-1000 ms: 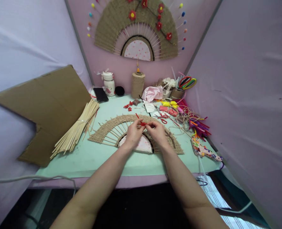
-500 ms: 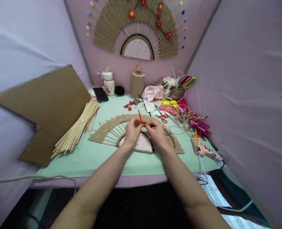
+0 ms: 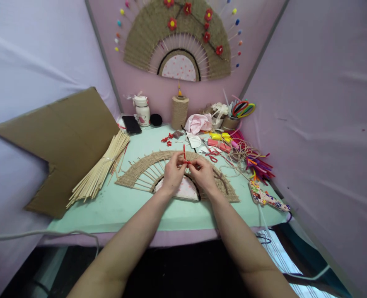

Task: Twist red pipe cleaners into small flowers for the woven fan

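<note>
Between my two hands is a red pipe cleaner (image 3: 184, 153), bent at its lower part, with one end standing upright. My left hand (image 3: 174, 171) pinches its left side. On its right side, the fingertips of my right hand (image 3: 202, 171) are closed on it. Both hands are above a woven fan (image 3: 140, 167) of twine and thin sticks that lies flat. The fan's dotted white half-circle (image 3: 186, 188) shows partly between my wrists. Small red flower pieces (image 3: 167, 138) lie behind the fan.
Left are a stick bundle (image 3: 101, 169) and cardboard (image 3: 65, 140). Behind stand a twine spool (image 3: 179, 112) and a bottle (image 3: 142, 111). Red scissors (image 3: 212, 155), pipe cleaners (image 3: 259, 165) and a patterned glue gun (image 3: 264, 194) lie right. A finished fan (image 3: 140, 45) hangs on the wall.
The upright end of the red pipe cleaner has gone from leaning left to nearly vertical. Both hands keep their grip, and the whole view has shifted slightly.
</note>
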Demonstrator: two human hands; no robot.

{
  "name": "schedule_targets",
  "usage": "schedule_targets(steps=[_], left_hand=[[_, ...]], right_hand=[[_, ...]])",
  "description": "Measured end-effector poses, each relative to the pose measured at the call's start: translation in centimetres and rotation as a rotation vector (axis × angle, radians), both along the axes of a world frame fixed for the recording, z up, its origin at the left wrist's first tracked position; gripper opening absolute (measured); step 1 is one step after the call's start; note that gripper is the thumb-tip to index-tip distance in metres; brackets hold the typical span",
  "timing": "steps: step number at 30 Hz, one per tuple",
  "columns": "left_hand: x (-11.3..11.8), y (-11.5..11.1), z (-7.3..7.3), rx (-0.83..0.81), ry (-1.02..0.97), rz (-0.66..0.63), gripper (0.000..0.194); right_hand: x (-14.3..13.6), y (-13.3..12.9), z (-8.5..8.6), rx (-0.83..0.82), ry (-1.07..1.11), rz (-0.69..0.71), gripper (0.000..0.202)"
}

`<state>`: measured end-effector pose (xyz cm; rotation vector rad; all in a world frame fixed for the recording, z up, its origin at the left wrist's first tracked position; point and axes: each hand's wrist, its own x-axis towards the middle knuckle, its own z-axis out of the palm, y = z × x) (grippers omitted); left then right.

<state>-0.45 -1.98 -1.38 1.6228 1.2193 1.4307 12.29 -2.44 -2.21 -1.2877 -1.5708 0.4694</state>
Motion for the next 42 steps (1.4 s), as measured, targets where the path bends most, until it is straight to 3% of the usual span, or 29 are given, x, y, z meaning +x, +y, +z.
schedule_targets(steps=[12,17,21,25,28,31,37,42], left_hand=[[0.0,0.6,-0.5,-0.102,-0.216,-0.092,0.052],[-0.2,1.0,0.2,-0.270,-0.465,-0.151,0.056],[-0.2,0.7,0.8,-0.314,-0.525,-0.346,0.054],[-0.1,0.3,0.7,-0.335,-0.527,-0.548,0.053],[-0.1,0.1,0.5,-0.361,-0.514,-0.667,0.052],[0.0,0.1,0.7,-0.376,-0.503,-0.606,0.051],[0.0,0.7,0.5,-0.324,-0.530,-0.381,0.051],[0.0,1.0,0.0,-0.287,-0.587,-0.277,0.050]], right_hand=[[-0.1,-0.4,0.5,0.061,-0.047,0.036,0.017],[1.1,0.3,0.5,0.035,0.179,-0.004,0.024],[1.8,0.9,0.5,-0.181,0.467,0.059,0.037],[1.9,0.5,0.9,-0.495,0.709,0.314,0.038],[1.9,0.3,1.1,-0.589,0.790,0.463,0.035],[2.0,0.5,0.9,-0.533,0.786,0.430,0.035],[1.7,0.7,0.6,-0.226,0.520,0.085,0.032],[1.4,0.4,1.0,-0.135,0.406,0.029,0.029]])
